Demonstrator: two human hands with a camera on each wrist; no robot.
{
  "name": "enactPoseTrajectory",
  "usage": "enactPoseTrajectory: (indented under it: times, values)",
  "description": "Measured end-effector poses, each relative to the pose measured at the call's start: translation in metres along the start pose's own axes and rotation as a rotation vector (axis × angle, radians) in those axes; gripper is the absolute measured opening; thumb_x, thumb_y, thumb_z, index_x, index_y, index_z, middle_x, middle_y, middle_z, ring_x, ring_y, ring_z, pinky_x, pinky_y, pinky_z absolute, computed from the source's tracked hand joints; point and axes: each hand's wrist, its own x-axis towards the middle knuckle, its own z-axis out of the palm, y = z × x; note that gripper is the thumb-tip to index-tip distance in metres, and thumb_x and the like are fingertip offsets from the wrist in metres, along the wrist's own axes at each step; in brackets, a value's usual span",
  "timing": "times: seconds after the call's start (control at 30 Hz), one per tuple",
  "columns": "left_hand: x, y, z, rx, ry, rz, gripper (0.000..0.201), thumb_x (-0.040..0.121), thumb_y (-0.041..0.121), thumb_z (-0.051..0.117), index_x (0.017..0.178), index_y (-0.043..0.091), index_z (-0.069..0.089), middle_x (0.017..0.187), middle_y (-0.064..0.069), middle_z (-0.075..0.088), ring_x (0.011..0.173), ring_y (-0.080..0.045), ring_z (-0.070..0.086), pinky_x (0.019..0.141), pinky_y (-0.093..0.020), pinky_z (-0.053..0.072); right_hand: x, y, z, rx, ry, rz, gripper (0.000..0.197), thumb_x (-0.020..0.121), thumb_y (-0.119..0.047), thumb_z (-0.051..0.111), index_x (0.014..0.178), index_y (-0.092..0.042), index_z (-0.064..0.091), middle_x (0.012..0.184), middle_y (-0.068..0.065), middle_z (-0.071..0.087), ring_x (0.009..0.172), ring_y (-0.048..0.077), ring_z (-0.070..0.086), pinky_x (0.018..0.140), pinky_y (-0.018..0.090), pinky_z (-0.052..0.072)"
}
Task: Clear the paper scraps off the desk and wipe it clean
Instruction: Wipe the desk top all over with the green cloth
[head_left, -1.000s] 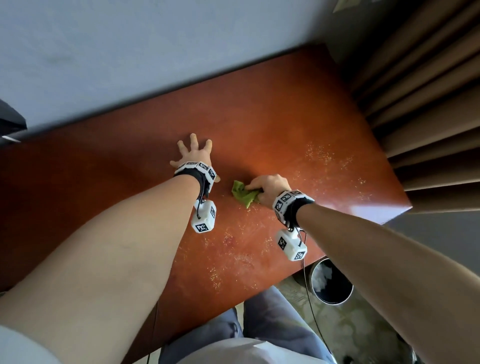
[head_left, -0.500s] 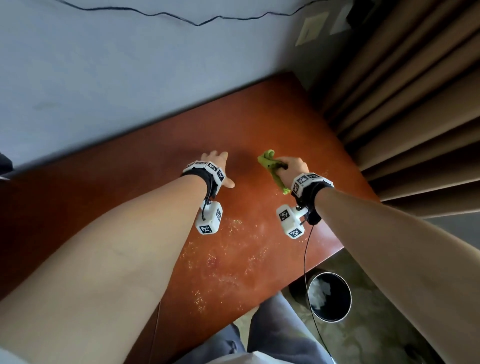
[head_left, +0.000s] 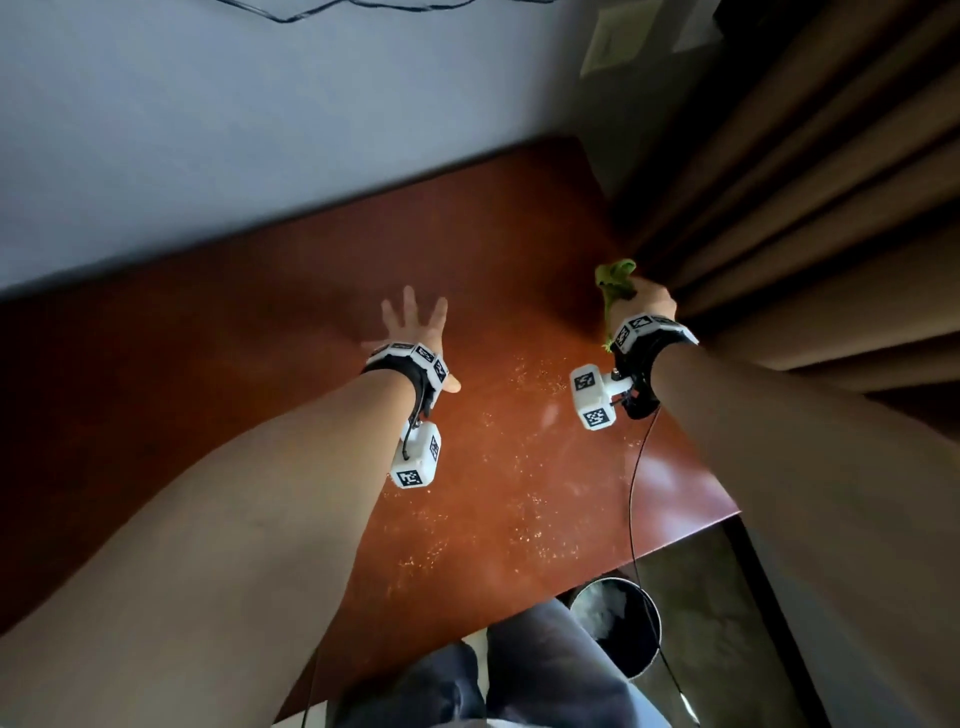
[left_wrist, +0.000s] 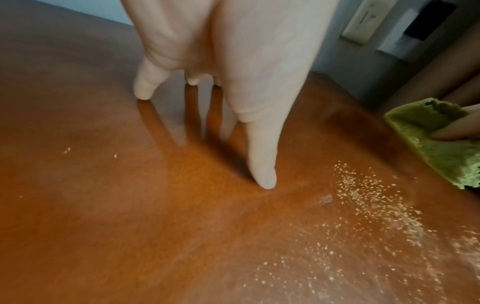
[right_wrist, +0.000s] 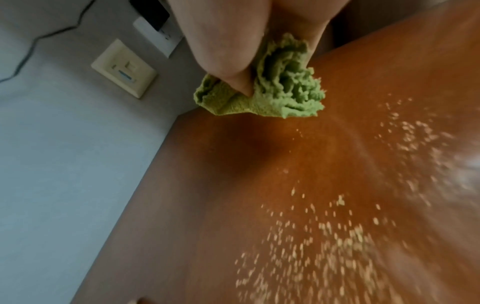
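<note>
Fingers (right_wrist: 233, 67) of the right hand (head_left: 647, 304) pinch a crumpled green cloth (right_wrist: 272, 90), held just above the table (head_left: 260, 364) near its far right corner, beside the curtain (head_left: 805, 234). The left hand (head_left: 415, 327) has its fingers spread straight, tips pressing the table's middle (thumb included). Fine pale crumbs (left_wrist: 376, 197) are scattered between the hands and toward the near right edge. A bin (head_left: 618, 623) stands on the floor below that edge.
</note>
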Motion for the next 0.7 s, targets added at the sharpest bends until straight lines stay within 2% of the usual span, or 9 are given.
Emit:
enactPoseTrajectory:
  times: [0.07, 0.2, 0.27, 0.33, 0.4, 0.5, 0.6, 0.67, 0.7]
  values:
    - [0.001, 0.001, 0.001, -0.013, 0.014, -0.013, 0.129, 0.063, 0.044, 0.087, 0.152, 0.038, -0.006, 0.158, -0.004, -0.027, 0.145, -0.039, -0.018, 0.103, -0.075, 0.024, 0.014, 0.003, 0.004, -0.044, -0.017, -0.009, 0.024, 0.091, -0.029, 0.058, 0.112, -0.033, 0.068, 0.099, 0.000, 0.069, 0.084, 0.022, 0.066, 0.068, 0.027, 0.049]
    - [0.001, 0.000, 0.001, -0.038, 0.019, -0.019, 0.128, 0.062, 0.045, 0.088, 0.151, 0.041, -0.003, 0.158, -0.001, -0.026, 0.146, -0.036, -0.017, 0.104, -0.073, 0.025, 0.033, -0.015, 0.015, -0.159, -0.036, -0.116, 0.034, 0.089, -0.020, 0.057, 0.119, -0.034, 0.066, 0.110, 0.006, 0.067, 0.099, 0.029, 0.065, 0.074, 0.028, 0.049]
    - [0.001, -0.001, 0.001, -0.044, 0.014, -0.020, 0.127, 0.061, 0.046, 0.088, 0.150, 0.042, -0.003, 0.158, 0.001, -0.026, 0.146, -0.035, -0.017, 0.104, -0.073, 0.025, 0.037, -0.032, 0.021, -0.201, -0.084, -0.219, 0.037, 0.089, -0.018, 0.057, 0.120, -0.035, 0.066, 0.117, 0.004, 0.065, 0.104, 0.028, 0.063, 0.082, 0.030, 0.052]
    - [0.001, -0.002, 0.002, -0.049, 0.009, -0.017, 0.127, 0.062, 0.045, 0.088, 0.150, 0.043, -0.003, 0.157, 0.001, -0.028, 0.146, -0.035, -0.018, 0.104, -0.073, 0.024, 0.037, -0.044, 0.029, -0.271, -0.146, -0.351, 0.036, 0.088, -0.019, 0.058, 0.119, -0.037, 0.066, 0.121, -0.002, 0.064, 0.110, 0.025, 0.061, 0.089, 0.027, 0.050]
    - [0.001, -0.003, 0.001, -0.052, 0.005, -0.017, 0.127, 0.062, 0.045, 0.088, 0.150, 0.043, -0.004, 0.157, 0.002, -0.028, 0.146, -0.034, -0.019, 0.105, -0.073, 0.023, 0.029, -0.045, 0.038, -0.364, -0.232, -0.491, 0.032, 0.089, -0.024, 0.060, 0.116, -0.040, 0.066, 0.122, -0.007, 0.064, 0.112, 0.021, 0.060, 0.091, 0.024, 0.047]
    - [0.001, -0.003, 0.001, -0.050, -0.004, -0.016, 0.128, 0.063, 0.046, 0.087, 0.151, 0.043, -0.005, 0.157, 0.001, -0.030, 0.146, -0.034, -0.020, 0.105, -0.073, 0.022, -0.004, -0.026, 0.050, -0.428, -0.372, -0.695, 0.034, 0.091, -0.015, 0.061, 0.116, -0.036, 0.068, 0.127, -0.010, 0.060, 0.114, 0.015, 0.058, 0.101, 0.028, 0.046]
    - [0.002, -0.001, -0.002, -0.038, -0.020, -0.026, 0.130, 0.061, 0.048, 0.088, 0.151, 0.043, -0.006, 0.157, 0.001, -0.030, 0.146, -0.036, -0.019, 0.105, -0.074, 0.021, -0.038, -0.004, 0.051, -0.459, -0.521, -0.805, 0.042, 0.089, -0.004, 0.058, 0.116, -0.033, 0.069, 0.123, -0.013, 0.061, 0.112, 0.010, 0.057, 0.103, 0.027, 0.045]
    - [0.002, 0.000, -0.004, -0.042, -0.039, -0.034, 0.130, 0.062, 0.048, 0.088, 0.150, 0.043, -0.008, 0.157, 0.001, -0.031, 0.146, -0.035, -0.020, 0.105, -0.074, 0.021, -0.046, 0.004, 0.049, -0.486, -0.594, -0.875, 0.045, 0.085, 0.001, 0.055, 0.115, -0.029, 0.072, 0.118, -0.011, 0.064, 0.111, 0.012, 0.058, 0.102, 0.033, 0.046]
    - [0.001, 0.000, -0.005, -0.046, -0.045, -0.035, 0.131, 0.062, 0.048, 0.087, 0.150, 0.043, -0.009, 0.157, 0.002, -0.031, 0.146, -0.035, -0.021, 0.105, -0.074, 0.021, -0.046, 0.005, 0.047, -0.458, -0.593, -0.854, 0.045, 0.084, 0.001, 0.054, 0.113, -0.028, 0.072, 0.115, -0.011, 0.065, 0.109, 0.013, 0.059, 0.100, 0.035, 0.047]
